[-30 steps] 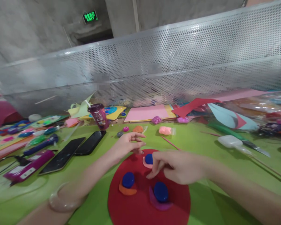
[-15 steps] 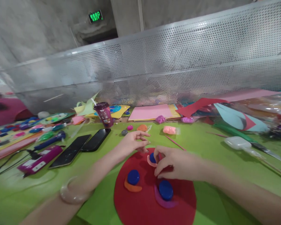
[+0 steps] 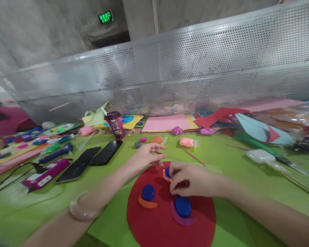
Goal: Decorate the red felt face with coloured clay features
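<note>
A red paper circle (image 3: 154, 226) lies on a green sheet before me. On it sit a left blue clay disc (image 3: 147, 192) with an orange strip (image 3: 147, 203) below, and a lower right blue disc (image 3: 183, 207) edged by a purple strip (image 3: 181, 220). Near the top edge, a smaller blue disc (image 3: 167, 172) has a curved peach clay strip (image 3: 166, 176) beside it. My right hand (image 3: 192, 178) is bent over this pair, index fingertip at the strip's right end, partly hiding both. With fingers apart, my left hand (image 3: 150, 156) hovers by the circle's top edge, holding nothing.
Left lie two phones (image 3: 106, 152) and a purple power bank (image 3: 45, 174) with a cable. A purple cup (image 3: 114, 124) stands behind them. Peach clay (image 3: 187, 142) and a pink stick (image 3: 194, 157) lie ahead. A knife (image 3: 290, 164) lies right; a perforated metal panel (image 3: 154, 75) closes the back.
The view has shifted slightly, moving the red circle a little to the right and up in the picture. Both hands keep nearly the same pose around the top blue disc.
</note>
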A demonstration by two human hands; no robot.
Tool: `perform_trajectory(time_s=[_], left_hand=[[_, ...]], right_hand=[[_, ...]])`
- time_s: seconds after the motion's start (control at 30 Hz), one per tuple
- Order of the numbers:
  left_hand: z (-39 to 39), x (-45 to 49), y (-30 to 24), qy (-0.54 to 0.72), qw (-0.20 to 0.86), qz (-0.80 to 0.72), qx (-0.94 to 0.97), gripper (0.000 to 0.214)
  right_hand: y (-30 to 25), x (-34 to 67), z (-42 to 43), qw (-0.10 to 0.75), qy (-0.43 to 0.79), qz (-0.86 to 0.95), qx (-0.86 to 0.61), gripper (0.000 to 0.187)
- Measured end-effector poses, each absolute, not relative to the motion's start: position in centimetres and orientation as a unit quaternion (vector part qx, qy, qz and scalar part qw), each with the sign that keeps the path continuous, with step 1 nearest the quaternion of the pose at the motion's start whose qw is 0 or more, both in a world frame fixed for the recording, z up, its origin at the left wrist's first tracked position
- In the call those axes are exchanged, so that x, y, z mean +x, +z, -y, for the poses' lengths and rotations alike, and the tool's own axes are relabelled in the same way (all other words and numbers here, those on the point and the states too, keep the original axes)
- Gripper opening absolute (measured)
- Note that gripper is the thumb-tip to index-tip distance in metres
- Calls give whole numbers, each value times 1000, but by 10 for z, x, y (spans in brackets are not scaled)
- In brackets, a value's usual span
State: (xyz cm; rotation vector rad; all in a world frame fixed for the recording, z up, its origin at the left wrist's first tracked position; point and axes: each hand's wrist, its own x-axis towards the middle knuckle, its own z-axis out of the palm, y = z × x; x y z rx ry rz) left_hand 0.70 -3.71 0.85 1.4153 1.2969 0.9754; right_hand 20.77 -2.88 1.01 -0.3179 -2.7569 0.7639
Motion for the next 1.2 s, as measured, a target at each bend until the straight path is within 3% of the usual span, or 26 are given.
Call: perform_trajectory(time_s=[0.6,1.2], left_hand=[[36,7,7,394,472,-523,590,26],[38,6,8,381,472,-525,597,31]], right_hand=[[14,207,26,105,363,919,-109,9],[16,205,27,100,350,922,-131,10]])
